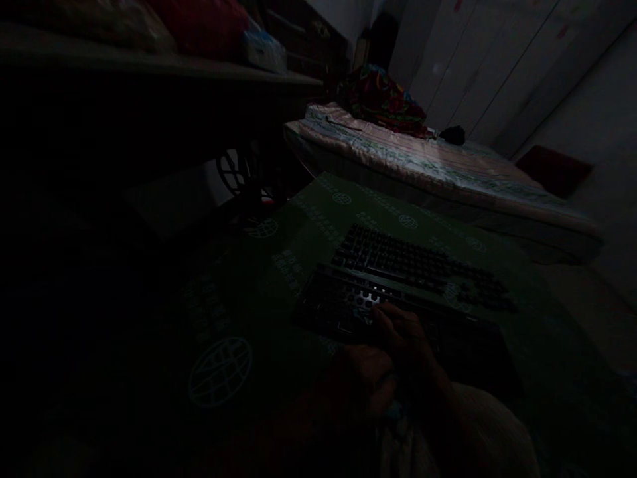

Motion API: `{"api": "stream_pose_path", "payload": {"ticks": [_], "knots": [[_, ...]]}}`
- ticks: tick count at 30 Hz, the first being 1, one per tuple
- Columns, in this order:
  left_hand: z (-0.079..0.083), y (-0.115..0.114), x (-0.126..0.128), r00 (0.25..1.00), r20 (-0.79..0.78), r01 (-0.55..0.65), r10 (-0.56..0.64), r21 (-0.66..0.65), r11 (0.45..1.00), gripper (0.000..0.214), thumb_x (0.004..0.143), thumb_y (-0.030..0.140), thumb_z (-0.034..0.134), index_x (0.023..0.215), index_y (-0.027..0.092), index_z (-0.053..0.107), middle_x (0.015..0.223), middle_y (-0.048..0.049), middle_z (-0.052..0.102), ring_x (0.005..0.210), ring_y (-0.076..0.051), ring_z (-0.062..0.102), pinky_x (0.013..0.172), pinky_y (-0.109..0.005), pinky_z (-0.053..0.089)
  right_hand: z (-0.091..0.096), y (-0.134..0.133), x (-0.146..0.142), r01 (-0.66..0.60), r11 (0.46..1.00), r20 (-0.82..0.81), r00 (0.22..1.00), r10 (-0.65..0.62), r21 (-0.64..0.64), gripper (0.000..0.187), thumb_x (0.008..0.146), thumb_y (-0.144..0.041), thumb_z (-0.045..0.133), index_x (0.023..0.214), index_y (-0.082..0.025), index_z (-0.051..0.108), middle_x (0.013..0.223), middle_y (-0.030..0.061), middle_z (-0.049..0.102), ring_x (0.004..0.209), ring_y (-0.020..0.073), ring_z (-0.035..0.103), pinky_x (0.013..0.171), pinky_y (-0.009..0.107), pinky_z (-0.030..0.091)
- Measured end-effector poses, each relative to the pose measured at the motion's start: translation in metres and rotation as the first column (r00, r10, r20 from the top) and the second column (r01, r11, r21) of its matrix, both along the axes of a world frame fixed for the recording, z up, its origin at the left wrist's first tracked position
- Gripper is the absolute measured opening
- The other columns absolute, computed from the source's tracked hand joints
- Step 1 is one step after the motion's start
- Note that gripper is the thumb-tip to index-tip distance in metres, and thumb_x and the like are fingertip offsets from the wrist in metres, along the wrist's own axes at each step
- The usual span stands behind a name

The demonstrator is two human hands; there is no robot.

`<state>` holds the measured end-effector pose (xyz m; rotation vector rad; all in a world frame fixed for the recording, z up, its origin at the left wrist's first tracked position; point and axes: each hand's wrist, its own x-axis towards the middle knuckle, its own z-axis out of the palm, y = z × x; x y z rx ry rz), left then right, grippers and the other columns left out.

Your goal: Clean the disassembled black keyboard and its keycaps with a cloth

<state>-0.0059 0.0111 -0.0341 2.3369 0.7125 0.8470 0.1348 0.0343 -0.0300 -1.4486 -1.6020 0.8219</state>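
The room is very dark. A black keyboard [348, 309] lies on a green cloth with white globe prints [221, 372]. Behind it, rows of dark keycaps [418, 265] are laid out on the cloth. My right hand [405, 338] reaches from the lower right, and its bent fingers are pressed together with the tips on the keyboard's upper middle. What they pinch, if anything, is hidden. My left hand [371, 382] sits just below it at the keyboard's near edge, its fingers lost in shadow.
A bed with a pale patterned cover [423, 166] stands behind, with a colourful bundle of cloth [385, 99] and a small dark object [452, 135] on it. A dark table or shelf [164, 66] with a wheel-like frame [239, 172] under it is on the left. White cupboard doors [497, 66] line the back.
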Motion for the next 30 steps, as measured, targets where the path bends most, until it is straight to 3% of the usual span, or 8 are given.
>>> {"api": "stream_pose_path", "payload": {"ticks": [15, 26, 30], "knots": [[0.0043, -0.0029, -0.0012, 1.0, 0.014, 0.02, -0.021, 0.01, 1.0, 0.009, 0.069, 0.012, 0.054, 0.061, 0.016, 0.05, 0.059, 0.0007, 0.055, 0.056, -0.01, 0.051, 0.053, -0.023, 0.034, 0.0085, -0.0069, -0.0023, -0.019, 0.996, -0.03, 0.999, 0.016, -0.085, 0.032, 0.083, -0.038, 0.048, 0.06, -0.016, 0.054, 0.052, -0.004, 0.043, 0.045, 0.007, 0.035, 0.042, 0.02, 0.027], [0.0061, -0.0007, -0.0019, 0.998, 0.062, 0.015, -0.017, 0.033, 0.999, 0.009, 0.07, 0.014, 0.053, 0.063, 0.016, 0.049, 0.061, 0.0004, 0.056, 0.057, -0.011, 0.05, 0.053, -0.023, 0.034, 0.0044, -0.0056, -0.0027, 0.015, 1.0, 0.023, 1.0, -0.016, 0.026, 0.03, 0.084, -0.037, 0.046, 0.066, -0.017, 0.058, 0.056, -0.0017, 0.051, 0.048, 0.0083, 0.042, 0.044, 0.02, 0.032], [0.0067, 0.0011, -0.0022, 1.0, 0.027, -0.007, 0.006, 0.033, 0.999, 0.009, 0.07, 0.013, 0.052, 0.063, 0.016, 0.048, 0.062, 0.0004, 0.056, 0.058, -0.011, 0.051, 0.054, -0.023, 0.035, 0.002, -0.0017, -0.0045, 0.007, 1.0, -0.033, 0.999, -0.006, 0.023, 0.032, 0.084, -0.04, 0.046, 0.067, -0.016, 0.058, 0.058, -0.0006, 0.051, 0.049, 0.0085, 0.042, 0.042, 0.02, 0.031]]}}
